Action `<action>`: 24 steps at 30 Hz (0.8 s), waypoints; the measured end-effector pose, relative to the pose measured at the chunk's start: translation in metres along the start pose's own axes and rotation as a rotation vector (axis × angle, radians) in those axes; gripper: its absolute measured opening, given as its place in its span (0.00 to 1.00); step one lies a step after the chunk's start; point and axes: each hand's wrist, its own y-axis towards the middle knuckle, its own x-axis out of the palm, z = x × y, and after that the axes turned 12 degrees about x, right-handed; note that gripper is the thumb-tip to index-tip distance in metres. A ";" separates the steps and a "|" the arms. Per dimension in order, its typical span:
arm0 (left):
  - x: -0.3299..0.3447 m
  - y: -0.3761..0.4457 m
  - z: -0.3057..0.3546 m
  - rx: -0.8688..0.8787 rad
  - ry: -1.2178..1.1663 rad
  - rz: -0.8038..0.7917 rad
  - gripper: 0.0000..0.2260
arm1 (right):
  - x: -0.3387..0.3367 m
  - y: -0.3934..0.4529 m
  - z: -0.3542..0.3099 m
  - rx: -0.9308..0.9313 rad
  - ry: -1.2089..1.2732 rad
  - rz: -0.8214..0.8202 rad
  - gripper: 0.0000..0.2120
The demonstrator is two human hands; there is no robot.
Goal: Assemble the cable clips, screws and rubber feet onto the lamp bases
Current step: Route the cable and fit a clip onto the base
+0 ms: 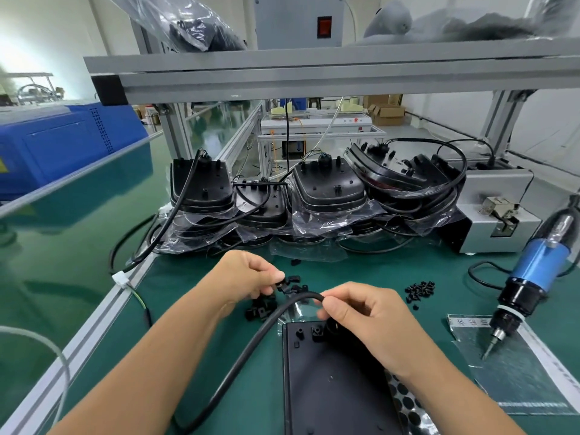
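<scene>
A: What takes up the most room?

B: The green bench [392,277], with a grey shelf [314,67] above it. Along the back lies a heap of black lamp bases [326,189] in clear plastic bags, cables looped over them. To their right stands a grey metal box [499,208].

A: And nearer the person?

B: One lamp base [332,381] lies flat, underside up, at the near edge between the forearms. A thick black cable [251,337] rises from its far end, arches leftward and runs down towards the near edge. On the right a blue and black electric screwdriver [530,277] leans with its tip on a clear plastic bag [521,372].

A: The hands?

B: The right hand [361,312] has its fingers curled, thumb and forefinger pinching the cable at the top of its arch, just above the base's far end. The left hand [251,274] has its fingers curled too, its fingertips pinching a small black cable clip [281,282] just beside the cable.

A: Smaller bits?

B: More loose clips [263,306] lie under the left hand. A little pile of black screws [420,290] sits to the right, well apart from the base. A sheet of round black rubber feet [408,406] pokes out beside the base's right edge, under the right wrist.
</scene>
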 end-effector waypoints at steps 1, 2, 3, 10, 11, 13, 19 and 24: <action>0.000 0.000 0.000 0.001 -0.005 0.002 0.02 | -0.001 0.001 0.000 0.010 0.015 -0.016 0.05; 0.000 -0.001 0.000 0.005 -0.009 0.008 0.01 | -0.002 0.001 0.001 0.019 0.022 -0.033 0.05; 0.000 -0.002 0.000 0.012 -0.011 0.014 0.01 | -0.003 0.001 0.001 0.026 0.018 -0.049 0.06; -0.003 -0.007 0.002 0.182 0.074 0.107 0.02 | -0.011 0.009 -0.005 0.095 0.065 -0.108 0.11; -0.002 -0.007 0.004 0.193 0.050 0.112 0.02 | -0.011 0.017 -0.007 0.127 0.076 -0.108 0.08; 0.001 -0.007 0.007 0.203 0.006 0.111 0.03 | -0.005 0.035 -0.013 0.178 0.010 -0.130 0.07; 0.012 -0.014 0.007 0.140 -0.188 0.087 0.06 | 0.027 0.068 -0.025 0.188 -0.140 -0.156 0.12; -0.004 -0.021 0.011 0.076 -0.362 0.076 0.05 | 0.001 0.056 -0.022 0.204 -0.047 -0.125 0.08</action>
